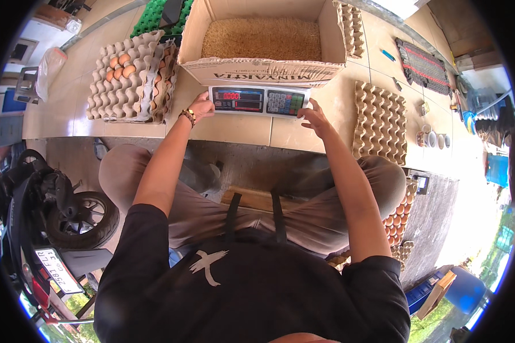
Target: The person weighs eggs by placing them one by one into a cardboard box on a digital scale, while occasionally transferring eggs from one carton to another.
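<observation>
A white digital weighing scale [257, 102] faces me near the table's front edge, with a lit red display and a keypad. My left hand [202, 107] grips its left end, and a beaded bracelet circles that wrist. At the other end, my right hand [313, 118] has its bent fingers on the scale's right corner. Directly behind the scale is a large open cardboard box [257, 73] holding tan, grainy filling [263, 39]. Whether the box rests on the scale's platform is hidden.
Stacked egg trays [106, 94] stand at the left, with several brown eggs [120, 67] on top. Green trays [149, 17] lie behind them. An egg tray [379, 123] lies at the right. Egg-filled trays [397, 220] are beside my right knee; a motorcycle [68, 211] stands left.
</observation>
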{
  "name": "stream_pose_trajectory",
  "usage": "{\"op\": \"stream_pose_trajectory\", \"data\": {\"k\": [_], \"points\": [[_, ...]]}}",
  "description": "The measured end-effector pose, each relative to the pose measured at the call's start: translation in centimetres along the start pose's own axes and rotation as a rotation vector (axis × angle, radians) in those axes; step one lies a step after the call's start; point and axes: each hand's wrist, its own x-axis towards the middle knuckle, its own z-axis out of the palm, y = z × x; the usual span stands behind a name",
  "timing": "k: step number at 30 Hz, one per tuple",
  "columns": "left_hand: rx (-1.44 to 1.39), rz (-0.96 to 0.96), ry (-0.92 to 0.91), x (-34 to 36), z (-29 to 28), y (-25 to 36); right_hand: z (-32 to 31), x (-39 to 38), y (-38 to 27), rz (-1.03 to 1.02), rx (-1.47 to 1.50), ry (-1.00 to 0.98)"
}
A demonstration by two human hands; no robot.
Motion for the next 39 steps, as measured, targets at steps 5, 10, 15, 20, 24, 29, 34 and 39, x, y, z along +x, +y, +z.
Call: {"op": "stream_pose_trajectory", "data": {"k": [5, 10, 15, 20, 24, 29, 34, 39], "points": [[0.291, 0.222, 0.053, 1.3, -0.4, -2.1, -0.1, -0.2, 0.2, 0.001, 0.009, 0.02], [0.622, 0.202, 0.423, 3.2, -2.4, -3.1, 1.3, 0.3, -0.4, 0.002, -0.039, 0.056], [-0.237, 0.338, 0.441, -1.2, -3.1, 2.0, -2.7, 2.9, -1.2, -0.026, 0.18, 0.479], [-0.43, 0.367, 0.295, -6.1, -1.5, 6.4, -1.1, -0.8, -7.8, -0.249, 0.62, 0.092], [-0.443, 0.372, 0.215, -4.0, -2.0, 6.2, 0.5, -2.2, -9.4, -0.329, 0.504, -0.021], [-0.51, 0.414, 0.214, -4.6, -0.7, 7.2, 1.0, -2.9, -8.5, -0.347, 0.468, 0.042], [-0.536, 0.42, 0.225, -4.3, -1.5, 6.1, 2.0, -2.7, -7.1, -0.401, 0.51, 0.102], [-0.534, 0.412, 0.195, -4.5, -0.5, 6.9, 2.0, -3.2, -7.3, -0.358, 0.522, 0.171]]}}
